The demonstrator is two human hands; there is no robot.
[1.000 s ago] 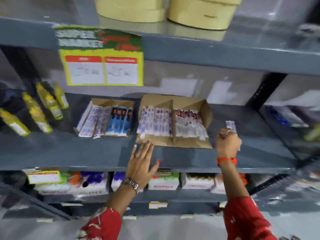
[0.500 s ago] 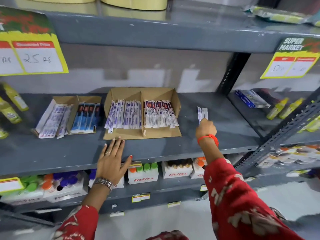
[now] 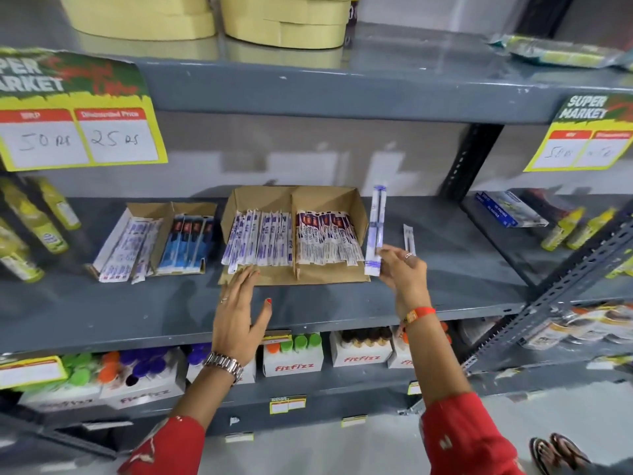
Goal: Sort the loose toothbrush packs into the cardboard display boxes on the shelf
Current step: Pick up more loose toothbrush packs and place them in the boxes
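Right hand (image 3: 404, 269) pinching purple toothbrush pack (image 3: 376, 228), upright beside box (image 3: 294, 234). Left hand (image 3: 239, 317) flat, empty, steadying box front. Next probably: drop pack into matching purple slot.

Pack (image 3: 376, 231) raised — beside box (image 3: 359, 214) now

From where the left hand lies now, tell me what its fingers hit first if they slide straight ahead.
The left hand points up the shelf, fingers already at the front flap of the larger cardboard box. Next they would likely meet the purple-and-white toothbrush packs in its left compartment.
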